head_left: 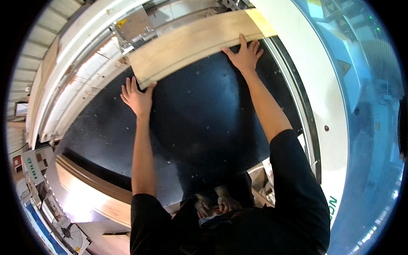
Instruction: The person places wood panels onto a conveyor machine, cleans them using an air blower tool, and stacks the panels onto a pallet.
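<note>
A long pale wooden board [187, 44] lies slanted across the far side of a black machine table [187, 106]. A dark line runs along its near edge, and a yellow patch [260, 22] covers its right end. My left hand [138, 98] is at the board's near left corner, fingers spread and thumb against the edge. Farther right, my right hand [245, 57] rests at the near edge with fingers fanned out, some fingertips on the wood. Neither hand wraps round the board. A metal bracket [135, 27] stands just beyond its left end.
A white machine housing with a blue clear cover [369, 127] rises along the right, beside a metal rail [293, 89]. Wooden pieces [93, 191] lie at the lower left, near a fan [67, 233]. Hand-like shapes [214, 204] show at the bottom; whether reflected, I cannot tell.
</note>
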Tool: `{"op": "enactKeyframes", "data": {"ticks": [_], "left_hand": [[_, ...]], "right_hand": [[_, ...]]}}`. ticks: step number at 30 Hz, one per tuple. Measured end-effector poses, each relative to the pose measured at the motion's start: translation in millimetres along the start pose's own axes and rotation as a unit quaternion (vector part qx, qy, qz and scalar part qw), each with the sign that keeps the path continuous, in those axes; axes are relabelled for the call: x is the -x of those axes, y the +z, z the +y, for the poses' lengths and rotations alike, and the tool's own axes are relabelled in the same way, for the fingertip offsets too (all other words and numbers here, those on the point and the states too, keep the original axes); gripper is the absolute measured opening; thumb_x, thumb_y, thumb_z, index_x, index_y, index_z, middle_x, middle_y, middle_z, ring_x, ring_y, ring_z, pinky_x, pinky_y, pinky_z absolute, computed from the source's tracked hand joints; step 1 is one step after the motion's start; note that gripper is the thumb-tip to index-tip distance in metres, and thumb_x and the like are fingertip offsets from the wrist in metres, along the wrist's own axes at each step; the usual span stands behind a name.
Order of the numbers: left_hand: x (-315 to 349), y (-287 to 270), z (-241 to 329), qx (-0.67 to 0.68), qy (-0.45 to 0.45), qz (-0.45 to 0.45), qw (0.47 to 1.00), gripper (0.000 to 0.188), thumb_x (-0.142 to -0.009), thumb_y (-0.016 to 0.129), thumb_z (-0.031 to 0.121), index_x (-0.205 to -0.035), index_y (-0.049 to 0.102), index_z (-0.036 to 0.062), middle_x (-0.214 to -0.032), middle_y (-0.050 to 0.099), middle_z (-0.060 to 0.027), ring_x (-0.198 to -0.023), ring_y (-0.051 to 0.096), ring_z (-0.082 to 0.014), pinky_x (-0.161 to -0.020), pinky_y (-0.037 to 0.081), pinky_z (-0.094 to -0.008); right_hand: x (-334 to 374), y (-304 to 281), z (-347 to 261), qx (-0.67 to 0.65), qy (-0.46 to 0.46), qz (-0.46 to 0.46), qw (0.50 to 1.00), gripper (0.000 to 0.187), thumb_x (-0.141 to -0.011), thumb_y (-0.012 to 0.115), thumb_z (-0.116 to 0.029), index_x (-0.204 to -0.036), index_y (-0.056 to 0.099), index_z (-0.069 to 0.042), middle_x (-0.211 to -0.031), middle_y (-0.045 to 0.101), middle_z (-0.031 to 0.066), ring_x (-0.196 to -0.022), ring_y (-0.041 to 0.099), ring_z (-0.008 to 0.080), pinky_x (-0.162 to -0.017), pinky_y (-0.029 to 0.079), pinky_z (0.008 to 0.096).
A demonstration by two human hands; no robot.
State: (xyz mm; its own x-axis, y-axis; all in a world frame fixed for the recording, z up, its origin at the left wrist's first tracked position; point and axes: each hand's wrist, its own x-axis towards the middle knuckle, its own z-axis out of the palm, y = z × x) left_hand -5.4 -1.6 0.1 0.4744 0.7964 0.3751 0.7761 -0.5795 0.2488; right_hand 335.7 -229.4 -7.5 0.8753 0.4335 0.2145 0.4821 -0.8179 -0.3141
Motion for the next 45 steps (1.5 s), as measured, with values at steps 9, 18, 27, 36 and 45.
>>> {"op": "enactKeyframes", "data": {"ticks": [9,18,27,36,45], "left_hand": [[5,27,-21,0.016,0.063,0.058,0.996,0.086,-0.084,0.067,0.07,-0.143,0.054,0.0092,-0.153,0.047,-0.0151,-0.146,0.035,-0.036,-0.117,0.02,-0.0638],[-27,-12,9,0.08,-0.055,-0.044,0.994,0.086,-0.08,0.077,0.054,-0.143,0.049,0.0028,-0.153,0.043,-0.0177,-0.147,0.031,-0.0372,-0.122,0.016,-0.0588],[-29,-13,9,0.092,-0.059,-0.044,0.993,0.089,-0.078,0.078,0.057,-0.143,0.049,0.0029,-0.153,0.043,-0.0178,-0.146,0.03,-0.0392,-0.123,0.015,-0.0589],[3,19,-8,0.04,0.031,0.056,0.997,0.09,-0.081,0.065,0.075,-0.141,0.053,0.0099,-0.151,0.046,-0.0181,-0.144,0.035,-0.0393,-0.117,0.018,-0.0671],[5,8,-6,0.037,0.014,0.018,0.999,0.092,-0.079,0.069,0.073,-0.142,0.052,0.0082,-0.152,0.045,-0.0177,-0.146,0.032,-0.0392,-0.12,0.018,-0.0627]], "right_hand": [[-5,11,11,-0.028,-0.058,0.004,0.998,0.114,-0.076,0.052,-0.09,-0.159,0.028,-0.016,-0.155,0.014,0.0452,-0.151,0.003,0.0543,-0.119,-0.002,0.0661],[-7,0,6,-0.025,-0.054,-0.069,0.996,0.11,-0.08,0.046,-0.09,-0.162,0.018,-0.022,-0.158,0.004,0.0442,-0.151,-0.005,0.0533,-0.119,-0.004,0.0651],[-9,4,9,0.001,-0.05,-0.064,0.997,0.105,-0.081,0.045,-0.089,-0.162,0.018,-0.027,-0.159,0.006,0.0421,-0.151,-0.006,0.0532,-0.119,-0.004,0.0657],[-10,5,6,0.016,-0.011,-0.056,0.998,0.111,-0.076,0.043,-0.095,-0.162,0.019,-0.03,-0.16,0.006,0.0402,-0.153,-0.004,0.0495,-0.12,-0.003,0.065],[-4,8,6,0.033,-0.022,-0.046,0.998,0.103,-0.081,0.044,-0.09,-0.161,0.021,-0.029,-0.159,0.01,0.0413,-0.152,-0.001,0.0525,-0.118,-0.002,0.0675]]}}
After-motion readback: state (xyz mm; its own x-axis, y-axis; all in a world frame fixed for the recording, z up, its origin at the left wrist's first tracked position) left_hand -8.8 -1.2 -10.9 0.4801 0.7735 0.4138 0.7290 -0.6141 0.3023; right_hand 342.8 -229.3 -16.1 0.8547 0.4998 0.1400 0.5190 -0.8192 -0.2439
